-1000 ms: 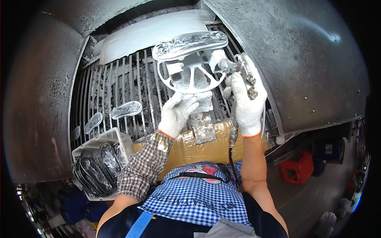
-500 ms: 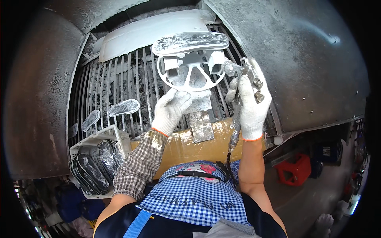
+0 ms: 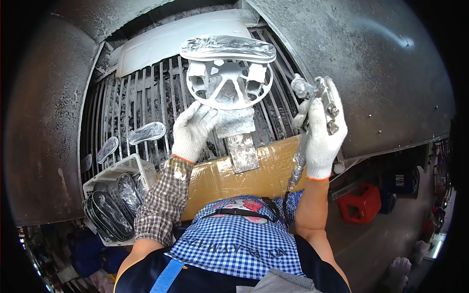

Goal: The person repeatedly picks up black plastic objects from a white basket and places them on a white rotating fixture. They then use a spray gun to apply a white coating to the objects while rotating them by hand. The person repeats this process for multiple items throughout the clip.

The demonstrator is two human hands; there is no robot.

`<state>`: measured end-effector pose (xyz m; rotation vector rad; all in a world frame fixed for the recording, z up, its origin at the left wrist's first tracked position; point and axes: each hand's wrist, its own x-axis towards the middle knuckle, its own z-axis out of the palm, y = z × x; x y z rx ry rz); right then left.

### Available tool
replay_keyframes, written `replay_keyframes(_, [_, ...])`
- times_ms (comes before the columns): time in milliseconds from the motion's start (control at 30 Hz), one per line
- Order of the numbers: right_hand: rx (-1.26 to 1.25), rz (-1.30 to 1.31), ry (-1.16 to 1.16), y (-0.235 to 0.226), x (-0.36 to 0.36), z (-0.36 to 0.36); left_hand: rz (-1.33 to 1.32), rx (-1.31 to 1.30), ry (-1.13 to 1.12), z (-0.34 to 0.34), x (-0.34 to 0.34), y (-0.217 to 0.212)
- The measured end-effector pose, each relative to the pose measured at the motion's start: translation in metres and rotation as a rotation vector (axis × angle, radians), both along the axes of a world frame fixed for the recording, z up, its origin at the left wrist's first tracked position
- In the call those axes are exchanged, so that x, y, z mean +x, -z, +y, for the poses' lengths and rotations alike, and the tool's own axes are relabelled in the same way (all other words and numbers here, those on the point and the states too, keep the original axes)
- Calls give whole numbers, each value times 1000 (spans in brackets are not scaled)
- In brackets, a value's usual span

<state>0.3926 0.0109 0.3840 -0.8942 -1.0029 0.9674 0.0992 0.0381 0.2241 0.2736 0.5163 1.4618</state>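
Left hand [image 3: 193,129] touches round stand [image 3: 228,90]; raised right hand [image 3: 321,132] grips spray gun [image 3: 312,95].

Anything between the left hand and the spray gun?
Head view: a paint-caked stand sits between the left hand and the spray gun in the right hand; it carries a white wheel-shaped part.

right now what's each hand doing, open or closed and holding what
Left hand: open, gloved fingers spread against the paint-crusted stand under the white wheel-shaped part.
Right hand: closed around the spray gun.
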Motion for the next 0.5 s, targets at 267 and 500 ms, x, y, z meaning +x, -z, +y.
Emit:
replay_keyframes(267, [-17, 17, -17, -7, 3, -14, -30, 38, -28, 8, -16, -6])
replay_keyframes(500, [-13, -39, -34, -5, 12, -25, -22, 21, -137, 11, -18, 2])
